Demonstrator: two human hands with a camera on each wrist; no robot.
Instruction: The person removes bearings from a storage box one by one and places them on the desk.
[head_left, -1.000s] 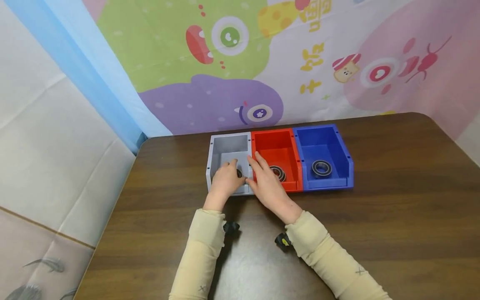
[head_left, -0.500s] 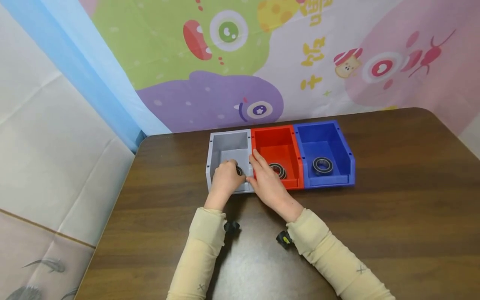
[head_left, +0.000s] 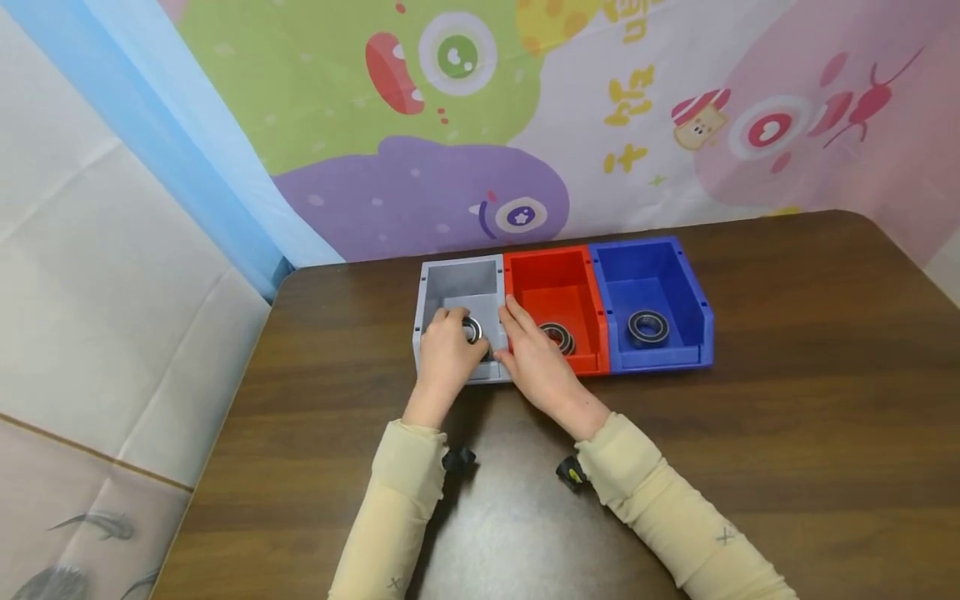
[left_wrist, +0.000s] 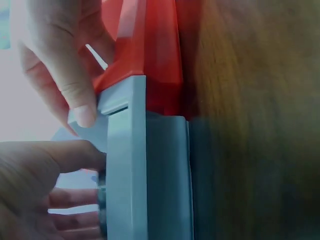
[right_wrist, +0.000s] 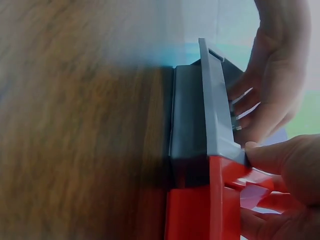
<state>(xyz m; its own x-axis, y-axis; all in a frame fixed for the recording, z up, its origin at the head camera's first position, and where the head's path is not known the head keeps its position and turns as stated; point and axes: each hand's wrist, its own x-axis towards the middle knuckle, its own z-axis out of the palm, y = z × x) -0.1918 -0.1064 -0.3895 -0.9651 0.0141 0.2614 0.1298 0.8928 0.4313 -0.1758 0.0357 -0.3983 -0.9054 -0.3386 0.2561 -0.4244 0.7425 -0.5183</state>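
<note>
In the grey bin (head_left: 461, 275), my left hand (head_left: 444, 354) pinches a metal-and-black ring bearing (head_left: 472, 330), tilted up between thumb and fingers. The left wrist view shows the bearing (left_wrist: 102, 202) only as a dark edge behind the bin's front lip. My right hand (head_left: 542, 371) rests on the wall between the grey and red bins, fingers extended, its thumb touching the grey bin's front corner in the right wrist view. Just right of its fingers, a bearing (head_left: 558, 337) lies in the red bin (head_left: 551, 258), partly hidden by the hand.
The blue bin (head_left: 697, 333) stands at the right end of the joined row, with a bearing (head_left: 648, 328) lying flat near its front. The brown table (head_left: 810, 400) extends around the bins. Behind it hangs a printed cloth (head_left: 420, 192).
The bearing at my left hand has been raised and tilted, showing more of its ring. My left hand has shifted slightly; my right hand stays at the dividing wall. The head view has tilted slightly.
</note>
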